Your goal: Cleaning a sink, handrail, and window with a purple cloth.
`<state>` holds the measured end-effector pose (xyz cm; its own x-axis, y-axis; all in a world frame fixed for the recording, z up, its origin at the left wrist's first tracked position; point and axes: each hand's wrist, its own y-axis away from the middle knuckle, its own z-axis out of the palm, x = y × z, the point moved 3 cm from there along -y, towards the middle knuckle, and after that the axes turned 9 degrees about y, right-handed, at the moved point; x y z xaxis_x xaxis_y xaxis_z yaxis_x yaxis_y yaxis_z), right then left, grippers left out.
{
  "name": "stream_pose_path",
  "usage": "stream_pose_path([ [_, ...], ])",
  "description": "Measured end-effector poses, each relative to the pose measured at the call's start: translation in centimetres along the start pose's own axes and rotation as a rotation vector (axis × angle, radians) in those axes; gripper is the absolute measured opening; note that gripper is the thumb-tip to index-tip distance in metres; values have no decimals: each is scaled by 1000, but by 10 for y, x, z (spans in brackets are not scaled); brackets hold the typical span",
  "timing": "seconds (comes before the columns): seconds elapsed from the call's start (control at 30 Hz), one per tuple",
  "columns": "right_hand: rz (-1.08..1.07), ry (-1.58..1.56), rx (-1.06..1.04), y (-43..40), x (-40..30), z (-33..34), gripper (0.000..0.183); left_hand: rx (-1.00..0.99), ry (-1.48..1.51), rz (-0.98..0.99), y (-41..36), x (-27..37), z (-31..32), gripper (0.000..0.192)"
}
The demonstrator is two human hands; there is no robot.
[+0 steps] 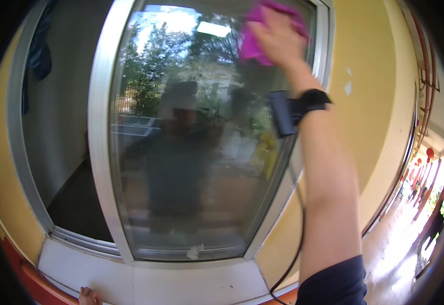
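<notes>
My right hand [279, 38] is raised high and presses a magenta cloth [250, 44] against the upper right part of a sliding window's glass pane [206, 160]. The cloth shows around my fingers, slightly blurred. A black strap with a dark device [283, 114] sits on my right wrist, and a black cable [302, 228] hangs beside the forearm. At the bottom left edge, my left hand [88, 296] is only partly visible, by the white window sill [191, 282]; whether it holds anything cannot be seen. A whitish smudge [195, 251] marks the lower glass.
An aluminium sash frame [102, 133] divides the pane from the window's open left side. Dark fabric [39, 57] hangs at the far left. Below the sill runs an orange-red ledge [46, 284]. The yellow wall [363, 76] borders a corridor [389, 244] with distant people.
</notes>
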<state>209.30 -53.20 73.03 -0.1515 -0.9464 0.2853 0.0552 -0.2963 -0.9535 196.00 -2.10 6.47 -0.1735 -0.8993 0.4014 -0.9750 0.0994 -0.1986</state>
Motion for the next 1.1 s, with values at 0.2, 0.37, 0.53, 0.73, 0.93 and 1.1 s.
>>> stream_pose_path([
  [0.2,521,271,-96,8,76,25,75,32,-24,-14,-3,8,1,5],
  [0.37,114,201,-7,-50,-45,33,69,243,89,153,1,0,7,6],
  [0.53,-392,-6,67,15,-189,-1,65,190,78,163,-4,8,-5,5],
  [0.73,-738,-341,-104,176,-227,-26,60,198,94,136,-10,10,-8,7],
  [0.93,-946,-234,-462,237,-162,-32,52,185,103,118,-9,6,-6,7],
  [1.1,-392,29,152,125,-30,-1,52,209,130,158,-5,11,-9,7],
])
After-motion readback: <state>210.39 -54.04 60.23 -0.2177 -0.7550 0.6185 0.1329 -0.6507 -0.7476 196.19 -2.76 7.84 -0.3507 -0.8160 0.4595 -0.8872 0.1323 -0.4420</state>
